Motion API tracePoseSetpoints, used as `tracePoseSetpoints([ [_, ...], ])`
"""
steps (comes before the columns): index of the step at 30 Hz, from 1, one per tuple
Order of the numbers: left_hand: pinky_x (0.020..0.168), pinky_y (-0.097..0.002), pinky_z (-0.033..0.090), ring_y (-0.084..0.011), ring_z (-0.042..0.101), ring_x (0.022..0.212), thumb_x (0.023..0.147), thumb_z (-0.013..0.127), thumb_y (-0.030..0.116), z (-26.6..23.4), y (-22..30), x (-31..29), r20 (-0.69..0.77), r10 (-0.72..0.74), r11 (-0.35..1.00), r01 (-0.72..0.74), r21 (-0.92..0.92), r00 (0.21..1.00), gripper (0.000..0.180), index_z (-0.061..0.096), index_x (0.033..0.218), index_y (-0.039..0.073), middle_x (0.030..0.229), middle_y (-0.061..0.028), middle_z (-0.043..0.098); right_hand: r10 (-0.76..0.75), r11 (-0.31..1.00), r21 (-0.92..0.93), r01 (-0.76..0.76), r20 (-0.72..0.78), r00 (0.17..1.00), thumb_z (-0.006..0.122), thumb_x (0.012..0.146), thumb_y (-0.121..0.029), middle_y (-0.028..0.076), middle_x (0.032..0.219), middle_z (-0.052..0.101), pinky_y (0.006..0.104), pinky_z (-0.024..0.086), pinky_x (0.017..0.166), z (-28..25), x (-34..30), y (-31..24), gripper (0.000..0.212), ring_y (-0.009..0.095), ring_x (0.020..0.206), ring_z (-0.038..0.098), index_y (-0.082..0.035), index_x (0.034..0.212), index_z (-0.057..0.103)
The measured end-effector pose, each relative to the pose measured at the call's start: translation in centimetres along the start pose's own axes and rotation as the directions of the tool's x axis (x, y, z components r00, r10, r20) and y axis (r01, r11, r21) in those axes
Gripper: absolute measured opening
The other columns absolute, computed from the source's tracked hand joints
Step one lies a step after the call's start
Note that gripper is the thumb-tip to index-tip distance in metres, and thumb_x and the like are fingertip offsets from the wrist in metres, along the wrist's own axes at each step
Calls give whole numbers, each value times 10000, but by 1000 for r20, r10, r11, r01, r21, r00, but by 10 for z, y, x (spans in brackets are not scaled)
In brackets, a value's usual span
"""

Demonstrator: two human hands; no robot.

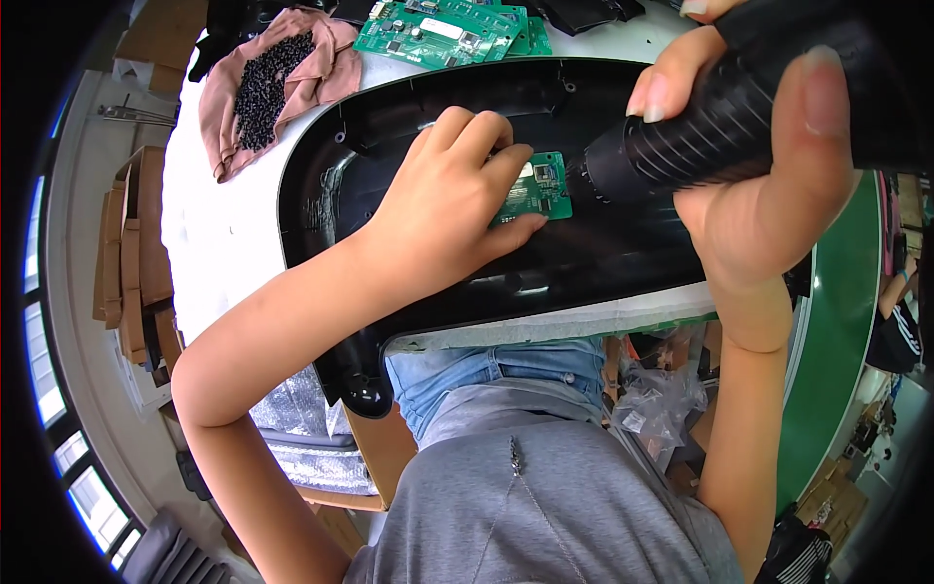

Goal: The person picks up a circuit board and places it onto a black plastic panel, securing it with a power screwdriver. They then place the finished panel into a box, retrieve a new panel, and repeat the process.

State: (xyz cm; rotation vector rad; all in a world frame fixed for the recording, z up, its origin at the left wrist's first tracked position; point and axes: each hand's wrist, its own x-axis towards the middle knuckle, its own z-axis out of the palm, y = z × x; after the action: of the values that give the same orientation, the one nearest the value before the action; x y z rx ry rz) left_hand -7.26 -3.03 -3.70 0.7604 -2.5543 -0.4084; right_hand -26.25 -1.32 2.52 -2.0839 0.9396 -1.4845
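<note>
Across the white-covered table in front of me lies a large black plastic shell (623, 255), its hollow side up. Inside it, my left hand (443, 190) grips a small green circuit board (553, 190) with thumb and fingers at its edges; the hand covers the board's left part. My right hand (759, 229) is wrapped round a thick black electric screwdriver (696, 136) with a ribbed front. Its nose points left toward the board's right edge, over the shell. Whether the tip touches anything is hard to see.
Beyond the shell at the left, a pinkish cloth (326, 54) bears a heap of small dark screws (263, 92). Several larger green circuit boards (438, 37) are stacked at the far edge. Cardboard (146, 234) stands at left; a clear plastic bag (662, 399) lies below the table at right.
</note>
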Motion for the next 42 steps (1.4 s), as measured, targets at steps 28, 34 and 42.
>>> tracePoseSetpoints([
  [28, 733, -323, 396, -247, 425, 802, 662, 675, 232, 10, -5, -3, -27, 52, 997, -50, 65, 998, 403, 558, 937, -39, 854, -106, 428, 54, 979, 200, -37, -78, 996, 563, 762, -154, 167, 910, 479, 316, 473, 508, 28, -2, -22, 490, 163, 558, 519, 2, 1143, 298],
  [34, 736, -319, 396, -241, 427, 814, 665, 672, 241, 10, -5, -4, -30, 60, 996, -58, 63, 998, 404, 562, 935, -38, 866, -105, 428, 11, 924, 380, 29, -102, 995, 559, 760, -167, 173, 908, 481, 321, 469, 496, 30, 2, -17, 487, 165, 545, 512, -3, 1137, 298],
  [42, 736, -310, 400, -230, 431, 825, 663, 673, 247, 10, -7, -3, -35, 54, 996, -51, 70, 998, 404, 572, 934, -33, 879, -99, 431, 54, 969, 242, -45, -30, 998, 564, 757, -193, 156, 851, 476, 320, 463, 485, 36, 5, -21, 497, 173, 531, 505, -19, 1142, 302],
])
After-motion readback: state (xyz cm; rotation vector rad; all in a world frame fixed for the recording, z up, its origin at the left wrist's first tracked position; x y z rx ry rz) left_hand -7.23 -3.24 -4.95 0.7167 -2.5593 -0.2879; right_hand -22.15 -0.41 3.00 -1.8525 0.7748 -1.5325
